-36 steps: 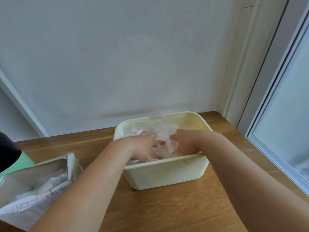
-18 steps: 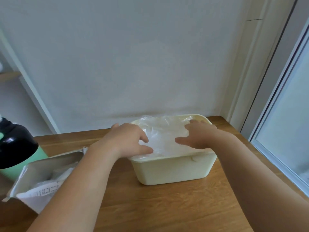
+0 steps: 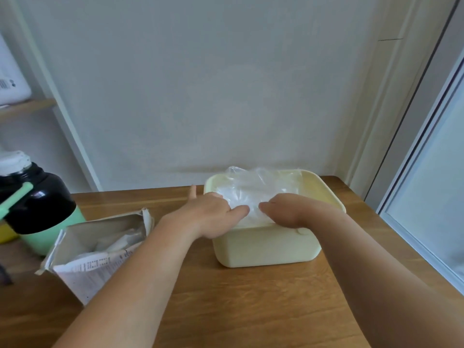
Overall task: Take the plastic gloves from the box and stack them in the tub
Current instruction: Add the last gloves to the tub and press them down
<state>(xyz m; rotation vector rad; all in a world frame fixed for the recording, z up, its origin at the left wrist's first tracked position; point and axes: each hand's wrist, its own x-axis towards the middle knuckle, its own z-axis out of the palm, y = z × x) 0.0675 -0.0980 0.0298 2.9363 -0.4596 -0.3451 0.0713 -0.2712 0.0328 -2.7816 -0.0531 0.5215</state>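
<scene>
A cream plastic tub (image 3: 266, 247) stands on the wooden table, with a heap of clear plastic gloves (image 3: 253, 192) bulging above its rim. My left hand (image 3: 213, 214) and my right hand (image 3: 286, 209) lie side by side over the tub's near edge and press down on the gloves, thumbs pointing at each other. The fingertips dip into the plastic and are mostly hidden. One left finger sticks out straight beside the tub. The torn-open cardboard glove box (image 3: 75, 267) lies to the left, with more gloves (image 3: 113, 243) showing inside.
A mint-green bottle with a black lid (image 3: 35, 207) stands at the far left behind the box. The tub sits close to the white wall, and a window frame (image 3: 411, 222) runs along the table's right side. A shelf is at upper left.
My hands have come down and drawn together at the tub's near edge, from spread above the glove heap. The view has shifted, so the bottle and box show more.
</scene>
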